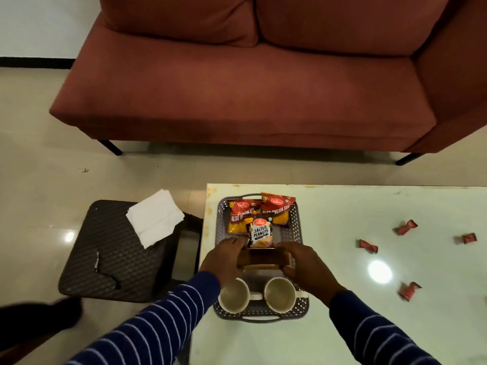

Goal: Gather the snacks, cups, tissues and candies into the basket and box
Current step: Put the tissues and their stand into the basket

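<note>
Left hand (224, 259) and right hand (303, 262) each close on one end of a brown box (263, 260) — long axis crosswise — held over the grey basket (297, 227) on the table (369, 325). Beyond the box lie packets reading "SALTED PEANUTS" (260, 233) and "ALOO BHUJIA" (278, 210); two cups (279, 295) sit nearer — candies (368, 245) right of the basket, tissues (154, 217) left.

A small brown box (263, 260) is gripped at its ends by the left hand (224, 259) and right hand (305, 264) above a grey basket (299, 227). Two red snack packets (276, 210), a peanut packet (259, 233) and two cups (279, 293) are held in the basket. Four red candies (368, 245) are scattered on the table (395, 325); what appear to be tissues (155, 217) are seen on a dark stool (105, 259).
</note>
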